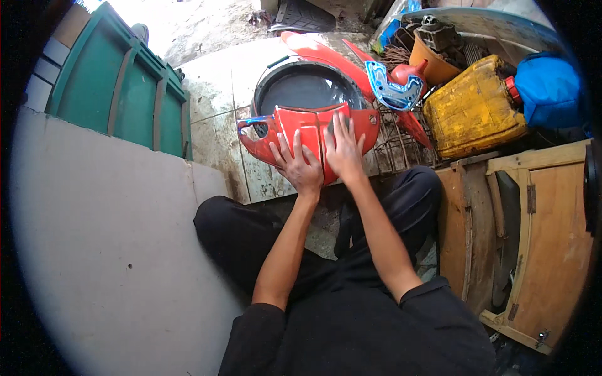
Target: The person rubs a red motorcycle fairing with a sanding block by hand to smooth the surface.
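Note:
A red plastic motorcycle body panel lies across the front rim of a round black basin of dark liquid. My left hand rests flat on the panel's left half, fingers spread. On its right half, my right hand presses a small dark grey piece, perhaps sandpaper, under its fingers; most of that piece is hidden. A blue-and-silver strip shows at the panel's left end. Behind the basin lie a long red panel and a blue-white patterned piece.
Right of the basin stand a wire rack, a dirty yellow jerrycan, an orange bucket and a blue bag. A wooden cabinet is at my right. Left are a green door and a pale wall.

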`<state>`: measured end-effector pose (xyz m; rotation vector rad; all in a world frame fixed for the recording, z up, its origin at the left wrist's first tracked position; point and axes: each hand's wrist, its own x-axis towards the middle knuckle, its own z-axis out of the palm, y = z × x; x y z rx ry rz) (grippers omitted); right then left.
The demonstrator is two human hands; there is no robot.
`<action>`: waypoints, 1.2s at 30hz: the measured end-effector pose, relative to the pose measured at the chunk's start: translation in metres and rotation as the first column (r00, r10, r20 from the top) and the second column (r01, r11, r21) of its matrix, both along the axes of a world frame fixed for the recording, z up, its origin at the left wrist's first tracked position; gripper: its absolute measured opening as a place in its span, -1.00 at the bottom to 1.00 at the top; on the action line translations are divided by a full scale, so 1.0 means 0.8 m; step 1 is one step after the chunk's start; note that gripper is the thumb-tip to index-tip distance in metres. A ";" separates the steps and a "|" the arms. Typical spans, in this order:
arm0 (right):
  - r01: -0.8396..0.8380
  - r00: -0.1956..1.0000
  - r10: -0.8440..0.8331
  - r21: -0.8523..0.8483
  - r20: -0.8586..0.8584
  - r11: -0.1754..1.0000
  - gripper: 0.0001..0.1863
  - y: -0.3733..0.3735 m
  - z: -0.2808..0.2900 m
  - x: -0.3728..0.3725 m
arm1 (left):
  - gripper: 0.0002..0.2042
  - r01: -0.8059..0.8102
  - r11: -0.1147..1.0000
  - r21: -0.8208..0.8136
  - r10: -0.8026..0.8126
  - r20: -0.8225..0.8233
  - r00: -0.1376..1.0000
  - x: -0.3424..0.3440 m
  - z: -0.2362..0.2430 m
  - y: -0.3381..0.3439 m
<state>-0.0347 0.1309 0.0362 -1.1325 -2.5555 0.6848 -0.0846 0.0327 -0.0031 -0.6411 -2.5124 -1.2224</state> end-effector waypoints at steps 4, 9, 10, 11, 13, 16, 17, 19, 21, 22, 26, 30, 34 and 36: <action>-0.039 0.999 0.040 -0.027 0.032 0.999 -0.31 -0.066 0.005 0.062 | -0.61 0.011 1.000 -0.020 -0.011 0.010 1.000 0.004 0.005 -0.003; 0.010 0.999 -0.015 0.122 0.038 0.992 -0.33 0.015 0.005 0.003 | -0.61 0.025 1.000 -0.006 -0.024 0.023 0.999 0.011 0.009 0.005; 0.002 0.997 -0.010 0.108 0.075 0.994 -0.33 0.040 0.008 -0.012 | -0.62 0.028 1.000 -0.001 -0.028 0.022 0.999 0.012 0.010 0.010; -0.014 0.994 0.004 0.092 0.108 0.996 -0.32 0.052 0.010 -0.024 | -0.62 0.023 1.000 0.004 -0.023 0.018 1.000 0.009 0.010 0.012; -0.024 0.997 0.019 0.068 0.075 0.997 -0.32 0.042 0.009 -0.025 | -0.62 0.016 1.000 0.007 -0.016 0.017 1.000 0.006 0.006 0.007; -0.052 0.999 0.051 0.067 0.012 0.996 -0.31 -0.006 0.002 0.005 | -0.62 0.006 1.000 -0.019 -0.006 0.009 1.000 0.000 0.002 -0.001; -0.059 0.998 0.060 0.028 -0.008 0.998 -0.31 -0.024 0.004 0.020 | -0.61 0.006 0.999 -0.035 -0.006 0.009 1.000 0.000 0.003 -0.004; -0.056 0.998 0.056 0.044 0.007 0.997 -0.31 -0.042 0.002 0.037 | -0.61 0.014 0.999 -0.039 -0.014 0.015 1.000 0.002 0.006 -0.004; -0.054 0.999 0.053 0.070 0.007 0.996 -0.31 -0.035 -0.003 0.031 | -0.61 0.018 0.999 -0.030 -0.017 0.012 1.000 0.002 0.009 -0.004; -0.041 0.999 0.040 0.093 0.004 0.995 -0.31 -0.013 0.000 0.017 | -0.61 0.026 1.000 -0.016 -0.026 0.015 1.000 0.005 0.010 0.000; -0.050 0.990 0.038 0.092 0.133 0.994 -0.29 0.050 0.013 -0.033 | -0.61 0.035 0.999 0.002 -0.035 0.029 0.999 0.011 0.010 0.008; -0.071 0.997 0.070 0.131 0.014 0.989 -0.28 -0.002 0.002 -0.001 | -0.61 0.013 1.000 -0.025 -0.013 0.012 1.000 0.004 0.005 0.001; -0.089 0.995 0.086 0.081 0.048 0.993 -0.32 -0.058 0.009 0.050 | -0.61 0.019 0.999 -0.037 -0.018 0.022 1.000 0.002 0.002 -0.007; -0.079 0.996 0.074 0.088 0.058 0.993 -0.33 -0.057 0.007 0.048 | -0.61 0.009 1.000 -0.024 -0.009 -0.001 1.000 -0.002 0.004 -0.004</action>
